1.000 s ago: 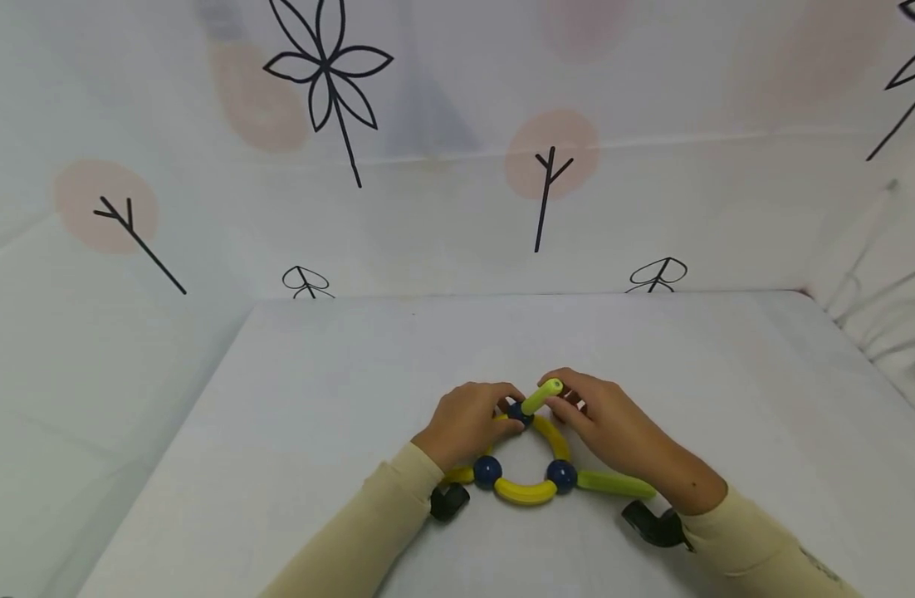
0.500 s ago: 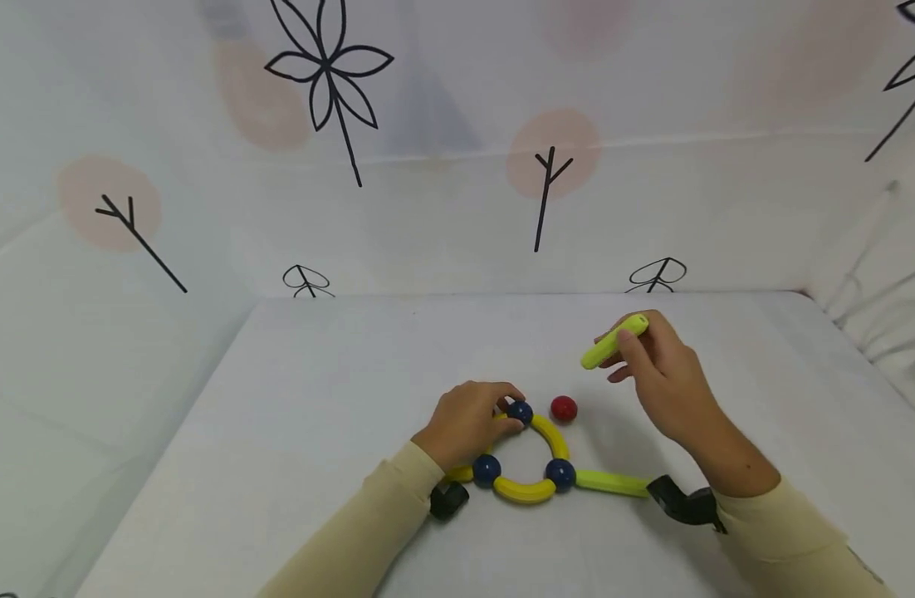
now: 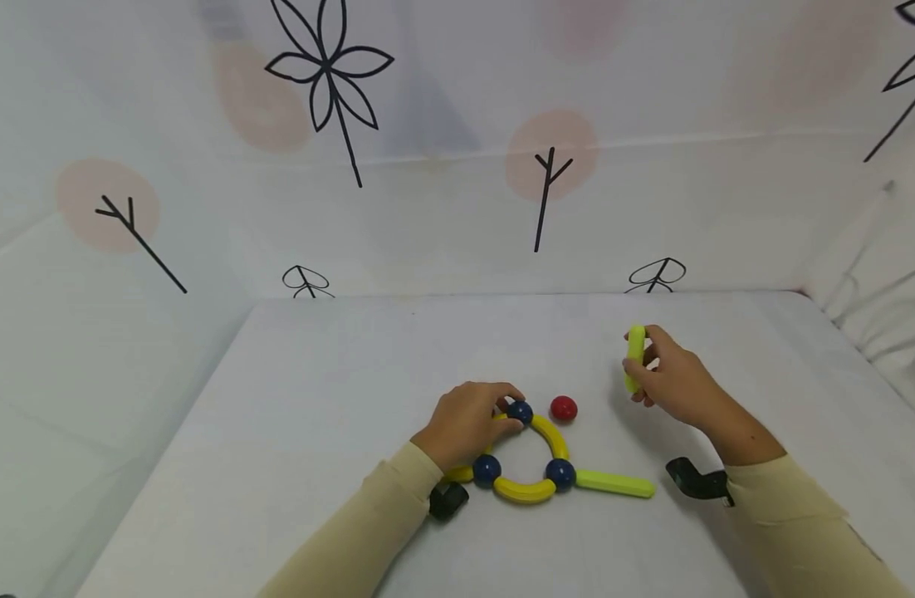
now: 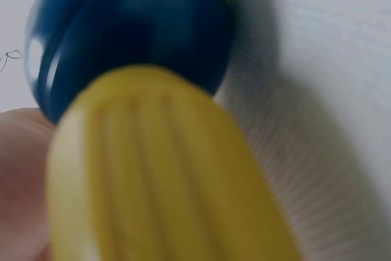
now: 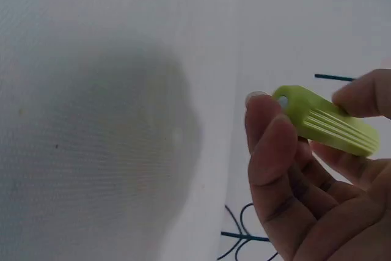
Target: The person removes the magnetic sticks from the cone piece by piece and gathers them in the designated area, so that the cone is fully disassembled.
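A ring of curved yellow magnetic rods (image 3: 526, 492) and dark blue balls (image 3: 560, 474) lies on the table. At its far side the left hand (image 3: 468, 423) pinches a blue ball (image 3: 521, 412) between thumb and fingers. Part of the ring is hidden behind that hand. Off to the right, raised over the table, the right hand (image 3: 674, 378) holds a light green magnetic rod (image 3: 634, 359) upright. In the right wrist view, fingers and thumb grip this green rod (image 5: 330, 121), and a small metal spot shows in its end. The left wrist view shows a yellow rod (image 4: 153, 175) against a blue ball (image 4: 134, 29).
A red ball (image 3: 564, 409) sits on the white table (image 3: 338, 357) just right of the held blue ball. Another light green rod (image 3: 614, 483) extends rightward from the ring's right ball. Black wrist cameras (image 3: 698, 480) hang under both forearms. A patterned white cloth wall (image 3: 428, 224) stands behind.
The right hand has pulled the green rod off the far blue ball, carried it up and right, and turned it upright. The red ball has come into view. The left hand has stayed put.
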The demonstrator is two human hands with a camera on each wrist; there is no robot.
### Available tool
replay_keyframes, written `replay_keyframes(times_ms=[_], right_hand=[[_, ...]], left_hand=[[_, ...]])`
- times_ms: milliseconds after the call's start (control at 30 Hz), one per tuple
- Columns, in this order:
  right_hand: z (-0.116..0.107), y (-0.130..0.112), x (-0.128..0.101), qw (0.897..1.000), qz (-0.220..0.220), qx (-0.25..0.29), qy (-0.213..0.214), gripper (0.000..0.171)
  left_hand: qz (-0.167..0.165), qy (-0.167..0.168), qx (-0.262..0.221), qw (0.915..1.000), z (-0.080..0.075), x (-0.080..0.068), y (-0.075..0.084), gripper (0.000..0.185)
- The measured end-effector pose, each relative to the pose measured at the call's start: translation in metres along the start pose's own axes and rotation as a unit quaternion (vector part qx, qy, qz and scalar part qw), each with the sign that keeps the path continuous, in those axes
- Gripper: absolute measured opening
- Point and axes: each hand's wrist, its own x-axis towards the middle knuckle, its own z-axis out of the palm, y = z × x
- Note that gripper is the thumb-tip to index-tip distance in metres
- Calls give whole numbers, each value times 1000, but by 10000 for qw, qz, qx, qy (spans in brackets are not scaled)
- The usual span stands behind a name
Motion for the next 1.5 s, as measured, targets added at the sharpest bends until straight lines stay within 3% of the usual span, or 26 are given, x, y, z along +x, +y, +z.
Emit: replay_keyframes(times_ms=[167,433,1500], right_hand=[[3,12,8,9964,411,-352,-659,70],[8,19,11,9917,398,-740,-975,73],[17,22,9,9916,278,-943,-835,72]], left_hand=[[10,14,18,10000,0,0,0,34],[25,37,35,10000,0,-1,-1,34],[37,34,31,10000,1,0,-1,34]])
